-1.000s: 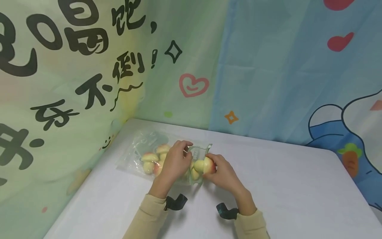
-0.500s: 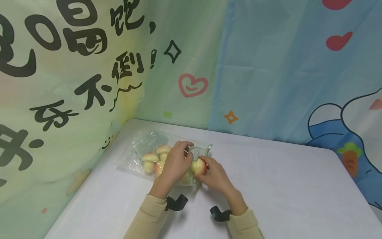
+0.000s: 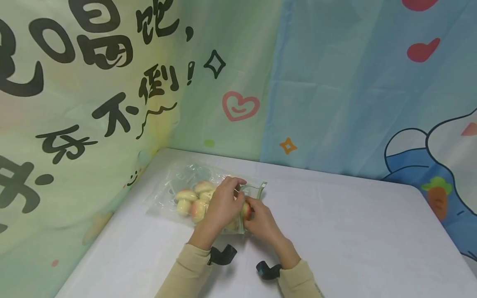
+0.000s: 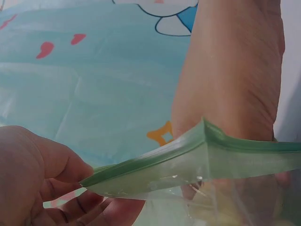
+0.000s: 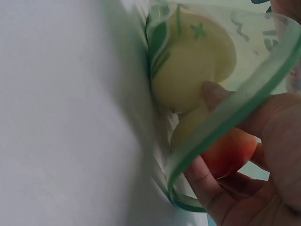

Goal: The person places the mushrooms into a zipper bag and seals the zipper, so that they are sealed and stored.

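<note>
A clear zip bag [image 3: 162,200] with a green zip edge lies on the table, holding several pale yellow toy mushrooms [image 3: 185,195] with reddish caps. The left hand [image 3: 223,205] pinches one side of the bag's open mouth; in the left wrist view the green zip edge [image 4: 155,161] runs from its thumb and fingers. Reaching into the mouth, the right hand [image 3: 262,221] holds a toy mushroom by its red-tinged cap [image 5: 233,153]. Its stem points inward, beside another pale mushroom [image 5: 188,70] in the bag.
The white tabletop [image 3: 343,231] extends to the right of the bag. Printed cloth backdrops [image 3: 328,103] stand behind the table and along its left side. A black wrist-worn camera mount [image 3: 223,254] sits at each wrist.
The right hand has moved left with the mushroom, from just outside the bag's mouth to inside it. The left hand has kept its hold on the bag, shifting slightly right.
</note>
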`<state>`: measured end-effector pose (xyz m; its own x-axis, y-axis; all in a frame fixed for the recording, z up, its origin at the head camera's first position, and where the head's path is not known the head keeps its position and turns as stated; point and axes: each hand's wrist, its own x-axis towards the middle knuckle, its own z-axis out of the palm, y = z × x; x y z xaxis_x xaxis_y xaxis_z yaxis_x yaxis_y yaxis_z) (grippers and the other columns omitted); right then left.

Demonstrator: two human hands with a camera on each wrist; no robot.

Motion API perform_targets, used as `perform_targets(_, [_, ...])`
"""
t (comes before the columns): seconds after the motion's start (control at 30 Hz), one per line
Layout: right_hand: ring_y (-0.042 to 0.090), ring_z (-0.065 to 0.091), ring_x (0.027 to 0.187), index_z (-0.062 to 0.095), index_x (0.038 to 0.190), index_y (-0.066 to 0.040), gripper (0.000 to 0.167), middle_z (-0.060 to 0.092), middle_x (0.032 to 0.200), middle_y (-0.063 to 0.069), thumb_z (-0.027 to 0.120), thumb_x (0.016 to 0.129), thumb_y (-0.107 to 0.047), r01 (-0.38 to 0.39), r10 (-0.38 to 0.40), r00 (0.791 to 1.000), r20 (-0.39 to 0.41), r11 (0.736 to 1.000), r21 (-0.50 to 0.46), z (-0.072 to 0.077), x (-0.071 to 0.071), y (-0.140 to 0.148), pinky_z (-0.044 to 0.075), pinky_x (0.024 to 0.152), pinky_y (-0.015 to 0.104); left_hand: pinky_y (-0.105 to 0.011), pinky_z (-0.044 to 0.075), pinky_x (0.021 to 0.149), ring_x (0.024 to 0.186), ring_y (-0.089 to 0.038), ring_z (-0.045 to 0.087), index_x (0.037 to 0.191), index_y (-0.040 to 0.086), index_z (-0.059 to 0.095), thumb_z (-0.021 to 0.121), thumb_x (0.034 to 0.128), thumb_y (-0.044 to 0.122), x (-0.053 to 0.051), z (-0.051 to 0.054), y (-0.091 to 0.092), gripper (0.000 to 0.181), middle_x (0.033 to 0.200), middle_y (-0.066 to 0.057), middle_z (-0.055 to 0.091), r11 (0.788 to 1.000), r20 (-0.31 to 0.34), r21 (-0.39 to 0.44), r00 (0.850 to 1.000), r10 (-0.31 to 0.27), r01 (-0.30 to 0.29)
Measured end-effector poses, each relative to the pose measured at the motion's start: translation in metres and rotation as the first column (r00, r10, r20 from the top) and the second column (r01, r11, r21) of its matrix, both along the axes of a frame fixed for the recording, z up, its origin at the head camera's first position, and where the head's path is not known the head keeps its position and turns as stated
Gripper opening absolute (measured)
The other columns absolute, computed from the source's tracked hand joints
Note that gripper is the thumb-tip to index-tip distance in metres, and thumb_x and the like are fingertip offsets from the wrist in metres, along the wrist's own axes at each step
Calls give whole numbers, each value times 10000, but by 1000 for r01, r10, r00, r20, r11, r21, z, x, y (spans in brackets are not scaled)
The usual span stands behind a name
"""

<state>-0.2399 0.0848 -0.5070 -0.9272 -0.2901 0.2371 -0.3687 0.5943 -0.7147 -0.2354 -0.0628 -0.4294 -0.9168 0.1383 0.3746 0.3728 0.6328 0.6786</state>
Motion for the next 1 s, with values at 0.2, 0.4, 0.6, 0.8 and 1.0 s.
perform_targets(0.2, [297,636,1026,582,1227,-48,531,629,1113,114,764,730,-6,2,0,999,39,999,-50,-2,3,-9,524,857,433,-292,489,683,816,-169,598,1145,69,663,575,889,71,2,1,2,270,946,-47,573,1000,37,-10,999,-17,18])
perform_targets(0.4, [342,639,1086,563,1290,-57,584,621,1239,155,765,745,-4,-8,12,998,62,997,-77,-4,4,-11,521,901,449,-295,490,690,823,-173,611,1140,68,669,577,889,66,3,2,3,268,946,-41,567,1000,50,-15,999,-20,21])
perform_targets(0.6, [273,655,1016,602,1286,-114,492,637,1240,82,747,818,-70,55,-42,993,111,992,-117,2,-1,3,551,817,402,-296,500,675,798,-177,619,1111,74,680,577,892,68,1,2,2,242,923,-48,576,999,35,-21,999,-26,27])
perform_targets(0.8, [184,613,694,694,1031,-98,143,687,916,64,680,912,-175,296,-255,949,188,926,-236,1,-14,28,510,516,257,-262,500,658,793,-158,626,1112,77,683,591,888,70,0,2,2,242,918,-39,578,998,74,-36,996,-46,49])
perform_targets(1.0, [233,673,756,586,1284,-73,343,695,1044,133,554,982,-232,447,-402,889,222,868,-218,-12,-22,40,527,652,279,-258,497,683,778,-150,616,1104,71,683,621,880,63,3,3,6,233,903,-43,597,992,127,-42,986,-111,118])
